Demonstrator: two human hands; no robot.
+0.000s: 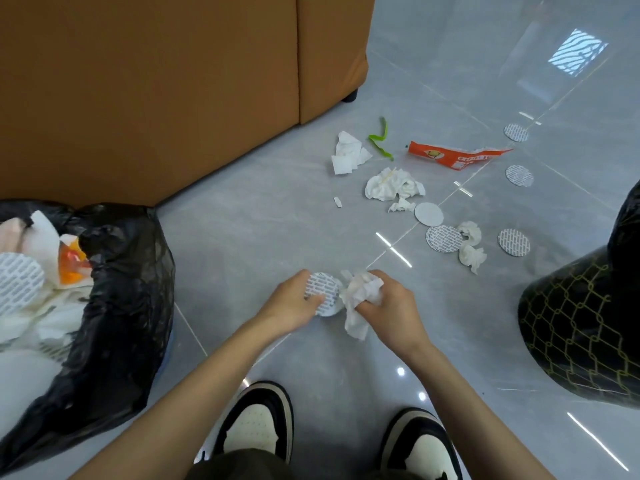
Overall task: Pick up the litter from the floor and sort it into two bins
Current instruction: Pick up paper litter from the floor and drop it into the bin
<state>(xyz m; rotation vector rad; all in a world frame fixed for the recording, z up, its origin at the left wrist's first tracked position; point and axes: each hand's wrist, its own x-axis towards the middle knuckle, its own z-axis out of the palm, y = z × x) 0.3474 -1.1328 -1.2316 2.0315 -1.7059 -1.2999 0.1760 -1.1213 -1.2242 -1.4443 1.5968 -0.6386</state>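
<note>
My left hand pinches a round printed foil disc just above the floor. Right beside it my right hand grips a crumpled white tissue, and the two pieces touch. More litter lies beyond on the grey tiles: crumpled tissues, several foil discs, an orange torn wrapper and a green strip. A bin lined with a black bag stands at the left, holding tissues, a disc and orange scraps. A second black bag with a gold pattern sits at the right.
A brown sofa fills the upper left, close behind the left bin. My two black and white shoes stand at the bottom, between the bins. Glossy floor with reflections stretches to the upper right.
</note>
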